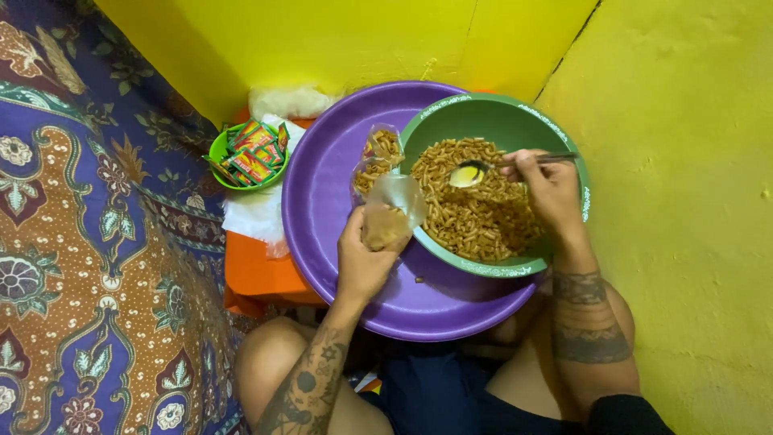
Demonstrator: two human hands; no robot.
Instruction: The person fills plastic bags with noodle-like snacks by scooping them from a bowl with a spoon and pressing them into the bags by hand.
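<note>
My left hand point(364, 259) holds a small clear plastic bag point(389, 211) open at the rim of a green bowl point(499, 119). The bag has some orange-brown snack pieces in its bottom. The bowl is heaped with the same snack pieces point(481, 211) and rests inside a wide purple basin point(322, 193). My right hand point(549, 188) grips a metal spoon point(475, 172) whose empty bowl hovers over the heap. A filled clear bag point(378, 157) lies in the basin just beyond the one I hold.
A small green bowl point(219, 150) of red and green sachets sits to the left on white cloth point(256, 211) over an orange surface point(262, 278). Yellow walls close in behind and to the right. A patterned fabric point(88, 242) covers the left side. My bare knees frame the basin.
</note>
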